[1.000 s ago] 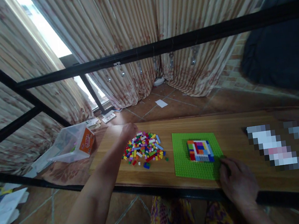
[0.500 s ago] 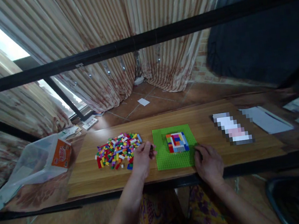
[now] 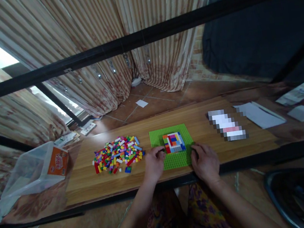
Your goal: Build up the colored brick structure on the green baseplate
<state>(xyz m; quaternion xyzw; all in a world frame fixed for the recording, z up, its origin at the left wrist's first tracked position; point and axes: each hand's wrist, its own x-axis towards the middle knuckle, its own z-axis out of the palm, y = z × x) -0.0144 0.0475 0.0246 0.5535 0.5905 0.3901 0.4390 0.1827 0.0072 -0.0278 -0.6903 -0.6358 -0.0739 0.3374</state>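
The left grip curls at the left edge of the green baseplate, the right grip at its right edge; whether either grasps anything cannot be told. Between them stands the brick build; leftward, loose bricks heap on the tabletop.

The one view looks from the wearer's head, on the near side of the green baseplate and above it, facing forward and steeply down. It sits within arm's reach of the baseplate, yet so wide that it spans the whole table, the clear box well left of the baseplate and the papers well right. Beyond the baseplate it reaches the curtains; nearer, the wearer's patterned trousers. The camera is slightly rolled: the table's near edge climbs from left of the baseplate to its right.
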